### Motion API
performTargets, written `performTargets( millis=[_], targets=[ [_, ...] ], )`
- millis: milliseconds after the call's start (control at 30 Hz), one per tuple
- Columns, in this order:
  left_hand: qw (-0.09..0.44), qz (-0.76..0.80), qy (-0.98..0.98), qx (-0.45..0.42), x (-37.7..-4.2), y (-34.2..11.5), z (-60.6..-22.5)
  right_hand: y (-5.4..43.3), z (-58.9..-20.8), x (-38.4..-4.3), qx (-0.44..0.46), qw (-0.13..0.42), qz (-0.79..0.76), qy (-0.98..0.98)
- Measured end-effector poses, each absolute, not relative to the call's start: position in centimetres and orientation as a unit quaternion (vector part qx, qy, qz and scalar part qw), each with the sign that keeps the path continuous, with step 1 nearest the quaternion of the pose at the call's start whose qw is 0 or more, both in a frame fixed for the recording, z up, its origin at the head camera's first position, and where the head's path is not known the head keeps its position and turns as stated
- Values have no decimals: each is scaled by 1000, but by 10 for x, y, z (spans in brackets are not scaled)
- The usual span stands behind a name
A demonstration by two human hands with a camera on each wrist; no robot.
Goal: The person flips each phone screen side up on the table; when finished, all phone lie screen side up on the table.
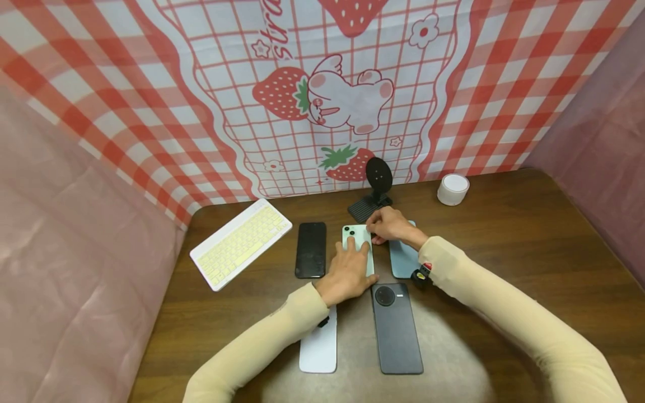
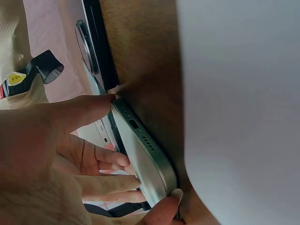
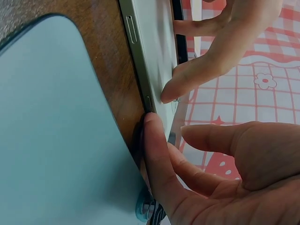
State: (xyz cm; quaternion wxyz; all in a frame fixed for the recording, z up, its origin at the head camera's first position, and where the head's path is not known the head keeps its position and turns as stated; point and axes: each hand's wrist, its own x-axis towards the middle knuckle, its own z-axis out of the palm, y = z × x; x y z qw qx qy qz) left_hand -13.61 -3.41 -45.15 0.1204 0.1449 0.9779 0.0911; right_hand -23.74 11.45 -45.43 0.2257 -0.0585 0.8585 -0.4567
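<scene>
A pale green phone (image 1: pixel 360 231) lies back up on the table, its camera corner away from me. My left hand (image 1: pixel 347 270) rests on it with fingers spread over the back. In the left wrist view its thumb touches one bottom corner, near the charging port (image 2: pixel 134 124), and the little finger is at the other. From the far right side, my right hand (image 1: pixel 392 225) touches the phone; the right wrist view shows its index fingertip (image 3: pixel 152 119) against the side edge below a button. The right thumb (image 3: pixel 201 137) stands apart from the phone.
A light blue phone (image 1: pixel 403 263) lies under the right wrist, a dark grey phone (image 1: pixel 398 336) nearer me. A white phone (image 1: pixel 318 352) is partly under the left forearm; a black phone (image 1: pixel 311 250) lies left. Behind stand a black folding stand (image 1: pixel 379 174) and white roll (image 1: pixel 453 193); a keyboard (image 1: pixel 242 243) lies far left.
</scene>
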Motion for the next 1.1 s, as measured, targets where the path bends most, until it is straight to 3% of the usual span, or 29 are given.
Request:
performTargets(
  millis=[1100],
  targets=[
    [105, 119, 977, 146, -135, -33, -453, 105, -452, -232, -38, 199, -427, 881]
  ],
)
